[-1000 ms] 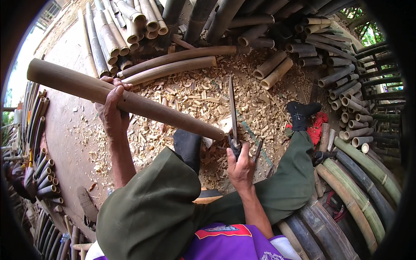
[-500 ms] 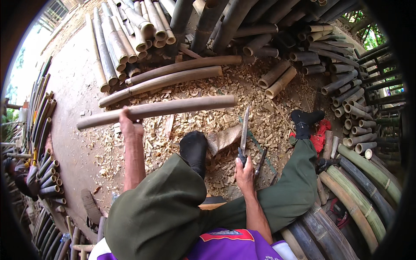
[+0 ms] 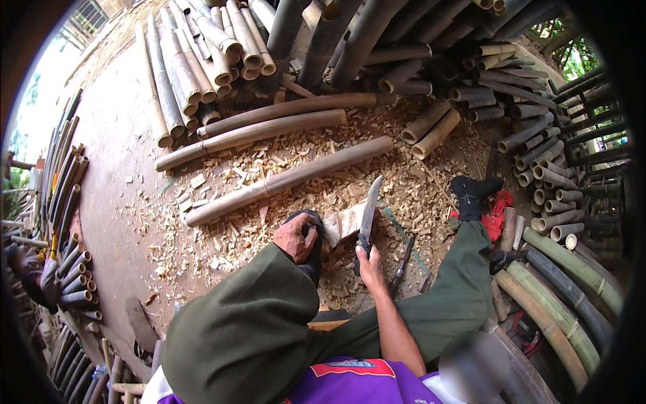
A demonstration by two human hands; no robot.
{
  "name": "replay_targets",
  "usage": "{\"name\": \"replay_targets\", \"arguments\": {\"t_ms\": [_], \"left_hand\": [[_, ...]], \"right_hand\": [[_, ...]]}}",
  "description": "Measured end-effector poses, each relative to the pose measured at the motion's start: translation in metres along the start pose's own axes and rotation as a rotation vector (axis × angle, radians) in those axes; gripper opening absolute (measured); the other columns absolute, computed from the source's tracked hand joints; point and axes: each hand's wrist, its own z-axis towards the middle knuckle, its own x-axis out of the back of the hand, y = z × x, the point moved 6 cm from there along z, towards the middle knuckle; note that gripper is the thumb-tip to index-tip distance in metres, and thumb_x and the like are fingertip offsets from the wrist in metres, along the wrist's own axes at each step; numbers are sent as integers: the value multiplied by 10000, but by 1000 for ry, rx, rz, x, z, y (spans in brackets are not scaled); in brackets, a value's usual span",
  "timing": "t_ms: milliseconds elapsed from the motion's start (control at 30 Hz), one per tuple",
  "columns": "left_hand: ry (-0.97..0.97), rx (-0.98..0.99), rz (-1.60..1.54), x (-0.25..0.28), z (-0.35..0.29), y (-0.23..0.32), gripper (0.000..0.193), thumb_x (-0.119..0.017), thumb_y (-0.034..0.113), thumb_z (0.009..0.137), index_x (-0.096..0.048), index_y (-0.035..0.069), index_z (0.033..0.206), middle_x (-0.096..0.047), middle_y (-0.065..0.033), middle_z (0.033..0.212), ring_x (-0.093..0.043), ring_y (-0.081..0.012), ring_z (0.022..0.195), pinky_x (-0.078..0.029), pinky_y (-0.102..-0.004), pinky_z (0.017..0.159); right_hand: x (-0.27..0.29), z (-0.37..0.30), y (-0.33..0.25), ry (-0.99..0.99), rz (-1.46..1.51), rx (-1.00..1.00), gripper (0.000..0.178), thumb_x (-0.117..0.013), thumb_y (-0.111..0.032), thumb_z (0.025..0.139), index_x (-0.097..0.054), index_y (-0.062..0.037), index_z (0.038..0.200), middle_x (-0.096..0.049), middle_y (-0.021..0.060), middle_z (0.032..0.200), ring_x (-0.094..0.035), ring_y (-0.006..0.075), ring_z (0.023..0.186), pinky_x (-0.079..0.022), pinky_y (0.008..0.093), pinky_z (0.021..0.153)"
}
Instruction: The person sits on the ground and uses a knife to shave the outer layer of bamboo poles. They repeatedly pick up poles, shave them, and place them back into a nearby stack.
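My right hand (image 3: 370,264) is wrapped round the dark handle of a large knife (image 3: 369,210), its blade pointing up and away from me. Beside the blade, on the ground, sits a pale wooden block (image 3: 346,223). My left hand (image 3: 296,238), fingers curled, rests against my black-socked left foot (image 3: 311,262); what lies inside those fingers, if anything, is hidden. Beyond both hands a long bamboo pole (image 3: 289,178) lies slanted over the wood chips (image 3: 235,232), touched by neither hand.
Two more bamboo poles (image 3: 269,129) lie farther off, before stacked bamboo (image 3: 202,60). Two short bamboo pieces (image 3: 436,135) rest at the far right. A dark slim tool (image 3: 404,261) lies right of my knife hand. Thick green bamboo (image 3: 548,306) is piled close on my right.
The bamboo pole my left hand was holding up is now let go and lying on the chips. That hand has come back to my foot. The knife has shifted slightly left.
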Motion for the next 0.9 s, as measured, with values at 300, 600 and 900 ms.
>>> {"name": "replay_targets", "arguments": {"t_ms": [300,600,900], "left_hand": [[62,-71,534,56,97,-16,804,-785,74,600,-493,86,1350,-492,-185,1310,-484,-378,1247,-412,-498,1048],[40,-180,355,92,119,12,495,-798,61,644,-651,34,1116,-628,-142,1064,-625,-327,1044,-530,-427,944],[296,-84,-708,233,133,77,618,-778,282,768,-601,-54,1255,-685,-137,1117,-666,-205,958,-564,-338,882]], "right_hand": [[-10,9,30,-154,72,-160,972,-591,-652,962,-410,159,1466,-506,402,1422,-491,494,1363,-383,479,1143],[-2,3,10,-93,27,-118,815,-610,-599,970,-508,101,1374,-599,343,1266,-582,461,1208,-445,483,1035],[-1,2,-12,-189,83,-104,834,-634,-580,961,-516,124,1393,-609,361,1300,-584,479,1259,-459,488,1055]]}}
